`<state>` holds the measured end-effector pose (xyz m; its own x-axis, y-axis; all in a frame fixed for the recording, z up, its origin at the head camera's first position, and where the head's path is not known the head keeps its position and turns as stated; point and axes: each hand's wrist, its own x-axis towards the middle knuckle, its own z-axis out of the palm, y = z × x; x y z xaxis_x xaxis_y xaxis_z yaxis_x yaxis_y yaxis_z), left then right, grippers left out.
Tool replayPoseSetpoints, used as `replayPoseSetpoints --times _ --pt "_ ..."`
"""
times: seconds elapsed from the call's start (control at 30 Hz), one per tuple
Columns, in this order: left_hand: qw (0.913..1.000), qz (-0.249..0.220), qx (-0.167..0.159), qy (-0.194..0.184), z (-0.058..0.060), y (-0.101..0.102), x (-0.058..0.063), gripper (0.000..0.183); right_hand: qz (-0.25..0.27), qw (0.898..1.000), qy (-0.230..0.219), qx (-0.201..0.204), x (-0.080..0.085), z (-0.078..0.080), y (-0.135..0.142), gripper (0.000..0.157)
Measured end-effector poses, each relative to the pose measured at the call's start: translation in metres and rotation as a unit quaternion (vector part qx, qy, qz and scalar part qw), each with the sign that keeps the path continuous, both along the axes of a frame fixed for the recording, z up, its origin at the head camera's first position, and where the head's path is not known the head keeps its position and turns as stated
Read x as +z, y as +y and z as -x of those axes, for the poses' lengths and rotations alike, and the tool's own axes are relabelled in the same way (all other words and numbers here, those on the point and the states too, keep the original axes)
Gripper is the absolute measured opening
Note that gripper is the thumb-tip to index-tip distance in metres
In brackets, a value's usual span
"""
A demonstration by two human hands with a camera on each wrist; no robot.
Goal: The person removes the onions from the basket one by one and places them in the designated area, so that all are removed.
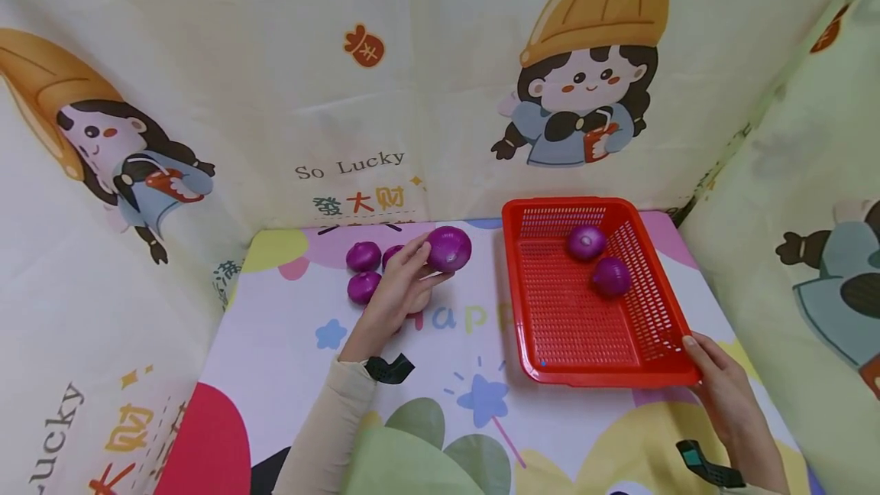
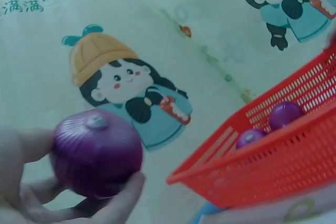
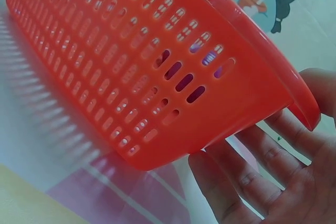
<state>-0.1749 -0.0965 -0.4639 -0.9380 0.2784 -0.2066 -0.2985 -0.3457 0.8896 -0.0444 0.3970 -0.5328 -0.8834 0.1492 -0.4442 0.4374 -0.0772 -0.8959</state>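
My left hand [image 1: 404,285] holds a purple onion [image 1: 450,249] between thumb and fingers, above the table to the left of the basket. In the left wrist view that onion [image 2: 97,153] shows its root or stem end facing up. My right hand [image 1: 725,380] grips the near right corner of a red plastic basket [image 1: 525,312], thumb over the rim. The right wrist view shows my fingers [image 3: 247,166] under the basket's rim and against its outer wall. Inside the basket lie two purple onions, one [image 1: 587,242] farther back and one [image 1: 611,276] nearer.
Several more purple onions, such as one [image 1: 363,256] at the back and one [image 1: 363,287] in front of it, lie on the table behind my left hand, partly hidden by it. A patterned cloth [image 1: 275,342] covers the table. Printed fabric walls [image 1: 454,98] enclose the back and sides.
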Motion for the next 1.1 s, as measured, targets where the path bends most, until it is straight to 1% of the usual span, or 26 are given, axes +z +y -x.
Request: replayPoseSetpoints --times 0.07,0.1,0.13,0.17,0.2,0.23,0.27,0.3,0.37,0.4,0.5,0.6,0.73,0.8,0.9,0.97,1.03,1.07,1.1 --pt "0.9994 0.004 0.03 0.019 -0.003 -0.008 -0.003 0.05 0.001 1.0 0.0 0.0 0.0 0.0 0.0 0.013" --pt "0.9983 0.016 0.044 0.035 -0.005 -0.013 -0.005 0.048 0.001 1.0 0.0 0.0 0.0 0.0 0.0 0.014" --pt "0.996 0.04 0.062 0.05 -0.008 -0.018 -0.007 0.047 0.001 1.0 0.0 0.0 0.0 0.0 0.0 0.014" --pt "0.9916 0.072 0.081 0.07 -0.01 -0.023 -0.01 0.046 0.001 1.0 0.0 0.0 0.0 0.0 0.0 0.014" --pt "0.9837 0.115 0.102 0.093 -0.012 -0.029 -0.013 0.046 0.001 1.0 0.0 -0.001 -0.001 0.0 0.0 0.014" --pt "0.9724 0.16 0.126 0.115 -0.016 -0.034 -0.016 0.046 0.002 1.0 0.001 -0.001 -0.001 0.0 0.0 0.015" --pt "0.9586 0.201 0.151 0.134 -0.019 -0.04 -0.02 0.046 0.002 1.0 0.001 -0.002 -0.001 0.0 0.0 0.015" --pt "0.9429 0.237 0.177 0.153 -0.021 -0.046 -0.024 0.047 0.002 1.0 0.002 -0.002 -0.001 0.0 0.0 0.014" --pt "0.9129 0.289 0.224 0.182 -0.027 -0.057 -0.033 0.048 0.004 1.0 0.006 0.0 0.0 0.0 -0.001 0.013" --pt "0.8995 0.308 0.243 0.191 -0.03 -0.063 -0.037 0.048 0.005 1.0 0.008 0.001 0.0 -0.001 -0.001 0.013" --pt "0.8748 0.331 0.285 0.209 -0.038 -0.077 -0.049 0.049 0.01 1.0 0.014 0.002 0.001 -0.001 -0.001 0.013" --pt "0.8572 0.359 0.306 0.207 -0.046 -0.087 -0.058 0.057 0.009 1.0 0.015 -0.001 0.002 -0.001 -0.001 0.013" --pt "0.8406 0.395 0.321 0.185 -0.053 -0.096 -0.07 0.072 0.008 1.0 0.013 -0.004 0.002 -0.001 -0.001 0.014" --pt "0.8306 0.414 0.328 0.176 -0.056 -0.101 -0.076 0.074 0.012 1.0 0.014 -0.003 0.001 -0.001 -0.001 0.014" --pt "0.8104 0.453 0.333 0.164 -0.059 -0.105 -0.082 0.073 0.015 1.0 0.017 -0.002 0.002 -0.002 -0.001 0.013" --pt "0.7989 0.476 0.335 0.151 -0.06 -0.107 -0.085 0.071 0.012 1.0 0.018 0.0 0.002 -0.002 -0.001 0.014" --pt "0.7906 0.498 0.332 0.13 -0.063 -0.108 -0.087 0.069 0.007 1.0 0.016 0.002 0.003 -0.002 -0.002 0.015" --pt "0.7895 0.504 0.33 0.12 -0.064 -0.109 -0.088 0.068 0.006 1.0 0.015 0.003 0.003 -0.002 -0.002 0.015" --pt "0.7905 0.506 0.327 0.11 -0.066 -0.109 -0.089 0.068 0.005 1.0 0.014 0.004 0.003 -0.002 -0.002 0.016"
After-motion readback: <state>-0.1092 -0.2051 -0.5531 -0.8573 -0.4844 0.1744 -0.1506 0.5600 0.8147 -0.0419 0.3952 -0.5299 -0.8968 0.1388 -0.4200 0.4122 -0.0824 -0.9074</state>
